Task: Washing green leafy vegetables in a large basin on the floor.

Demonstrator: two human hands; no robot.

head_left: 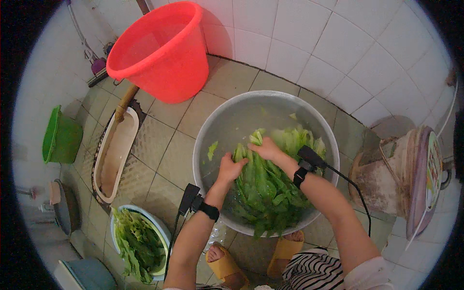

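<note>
A wide round metal basin (205, 212) holds cloudy water and a heap of long leafy greens (266, 179). Pale stem ends point up and away from me; the darker leaves trail toward the near side. My left hand (232, 167) closes on the left edge of the bunch, thumb toward the stems. Just right of it, my right hand (267, 150) grips the pale stem ends, its fingers wrapped over them. More light green leaves spread to the right of that hand, partly in the water. A loose leaf scrap (212, 151) floats at the left.
More greens (137, 244) fill a light blue basin (116, 227) at lower left. A large red tub (169, 72) stands beyond, near a squat toilet (116, 154) and a green bin (65, 137). At right is a stained lidded bucket (377, 169). Cables trail from both my wrists.
</note>
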